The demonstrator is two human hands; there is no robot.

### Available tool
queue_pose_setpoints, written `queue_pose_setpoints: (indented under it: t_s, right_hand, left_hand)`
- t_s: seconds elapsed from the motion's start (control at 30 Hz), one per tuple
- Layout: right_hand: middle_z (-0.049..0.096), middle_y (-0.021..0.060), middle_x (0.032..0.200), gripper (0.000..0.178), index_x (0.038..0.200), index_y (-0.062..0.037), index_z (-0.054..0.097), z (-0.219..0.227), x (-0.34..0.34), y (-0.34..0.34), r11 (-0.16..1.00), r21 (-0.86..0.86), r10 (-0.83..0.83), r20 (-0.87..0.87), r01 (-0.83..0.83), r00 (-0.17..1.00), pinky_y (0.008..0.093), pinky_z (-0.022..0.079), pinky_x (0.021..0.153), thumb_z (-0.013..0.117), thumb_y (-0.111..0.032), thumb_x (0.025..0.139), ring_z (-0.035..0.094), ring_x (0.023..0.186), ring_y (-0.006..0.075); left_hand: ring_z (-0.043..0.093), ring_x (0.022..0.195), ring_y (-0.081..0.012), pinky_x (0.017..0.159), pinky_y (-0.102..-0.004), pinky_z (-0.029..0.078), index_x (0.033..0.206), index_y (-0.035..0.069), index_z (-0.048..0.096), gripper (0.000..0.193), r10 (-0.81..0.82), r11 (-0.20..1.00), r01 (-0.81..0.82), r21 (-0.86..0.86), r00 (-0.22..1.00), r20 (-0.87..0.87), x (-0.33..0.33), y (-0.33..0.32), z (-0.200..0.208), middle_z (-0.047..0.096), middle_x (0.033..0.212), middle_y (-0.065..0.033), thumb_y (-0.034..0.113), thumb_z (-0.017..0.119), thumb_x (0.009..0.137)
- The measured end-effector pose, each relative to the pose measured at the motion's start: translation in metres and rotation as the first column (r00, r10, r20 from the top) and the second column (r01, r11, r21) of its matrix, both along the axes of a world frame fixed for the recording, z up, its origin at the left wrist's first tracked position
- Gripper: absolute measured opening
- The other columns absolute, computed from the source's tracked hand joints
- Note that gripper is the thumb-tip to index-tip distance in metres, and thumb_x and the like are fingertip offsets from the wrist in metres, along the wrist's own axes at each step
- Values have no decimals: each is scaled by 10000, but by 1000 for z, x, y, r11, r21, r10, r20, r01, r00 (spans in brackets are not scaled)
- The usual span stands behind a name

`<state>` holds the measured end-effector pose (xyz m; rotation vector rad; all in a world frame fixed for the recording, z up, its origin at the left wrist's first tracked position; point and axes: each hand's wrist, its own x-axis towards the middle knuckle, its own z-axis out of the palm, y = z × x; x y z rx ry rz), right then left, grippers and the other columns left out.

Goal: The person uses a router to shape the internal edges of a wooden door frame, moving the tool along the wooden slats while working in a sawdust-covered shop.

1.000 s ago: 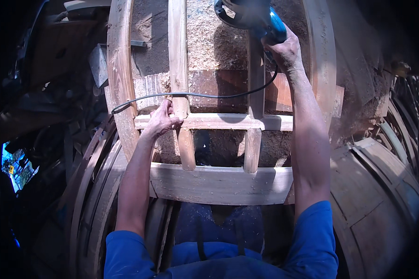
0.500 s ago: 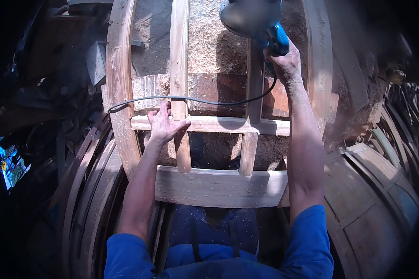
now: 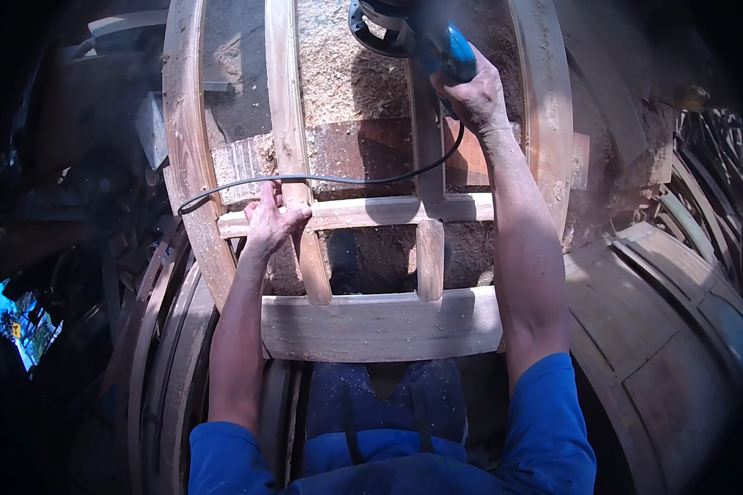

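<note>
A light wooden frame of rails and bars, like a door or window, lies in front of me. At its far side my right hand is closed round the blue handle of a corded power tool. The tool's black round head is tilted up over the bars and cut off by the upper edge; its exact kind does not show. My left hand grips the frame where a cross rail meets an upright bar. Its thumb rests on the bar, and its fingers curl over the rail's far edge.
The tool's black cord runs across the bars, just beyond my left hand. Wood shavings cover the surface below the frame. Panelled wood pieces lean at the right, curved strips at the lower left. Dust hangs near the tool.
The whole view has shifted, so the frame and hands appear further left. The tool's head has tilted and shows its dark ring more sharply. My left hand keeps its hold on the frame.
</note>
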<state>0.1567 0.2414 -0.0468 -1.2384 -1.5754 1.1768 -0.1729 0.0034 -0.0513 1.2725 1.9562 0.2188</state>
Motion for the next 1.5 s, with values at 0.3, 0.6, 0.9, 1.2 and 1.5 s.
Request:
queue_pose_setpoints:
  t_s: [0.3, 0.6, 0.9, 1.2, 1.5]
  right_hand:
    - [693, 66, 932, 456, 1145, -65, 636, 20, 1, -16, 998, -58, 13, 1, -13, 1000, 305, 515, 819, 730, -120, 702, 639, 852, 145]
    - [661, 35, 891, 340, 1038, -47, 625, 18, 5, -30, 992, -125, 4, -24, -7, 1000, 292, 486, 790, 701, -72, 707, 592, 807, 126]
    - [661, 22, 915, 389, 1132, -17, 626, 28, 3, -49, 994, -111, -5, 2, 5, 1000, 271, 485, 766, 663, -40, 745, 584, 811, 91]
    - [576, -9, 678, 309, 1048, -41, 616, 26, -3, -60, 995, 90, -42, 7, 41, 999, 219, 380, 471, 650, -35, 742, 500, 516, 49]
    - [590, -1, 742, 388, 1086, -39, 609, 30, 1, -79, 982, -185, -55, -30, 48, 998, 215, 414, 486, 633, -14, 699, 528, 558, 61]
  left_hand:
    - [609, 1078, -229, 1084, -390, 226, 1265, 31, 422, 769, 11, 997, -18, -71, 996, -93, 2, -3, 1, 715, 1047, -100, 396, 818, 716]
    - [534, 1091, -300, 1048, -440, 221, 1243, 42, 444, 807, -23, 992, 11, -123, 995, -97, 6, 4, 15, 665, 1074, -150, 515, 785, 685]
    - [599, 1036, -282, 1027, -431, 229, 1230, 57, 459, 795, -55, 996, 47, -79, 993, -104, 2, -1, 12, 670, 1050, -140, 546, 769, 686]
    - [592, 1035, -270, 1030, -426, 232, 1230, 54, 460, 809, -51, 997, 45, -70, 994, -94, -1, -3, 10, 659, 1042, -132, 561, 766, 679]
    - [586, 1090, -285, 1032, -424, 234, 1234, 55, 455, 793, -52, 997, 47, -65, 996, -73, 0, -1, 14, 661, 1091, -162, 536, 768, 687]
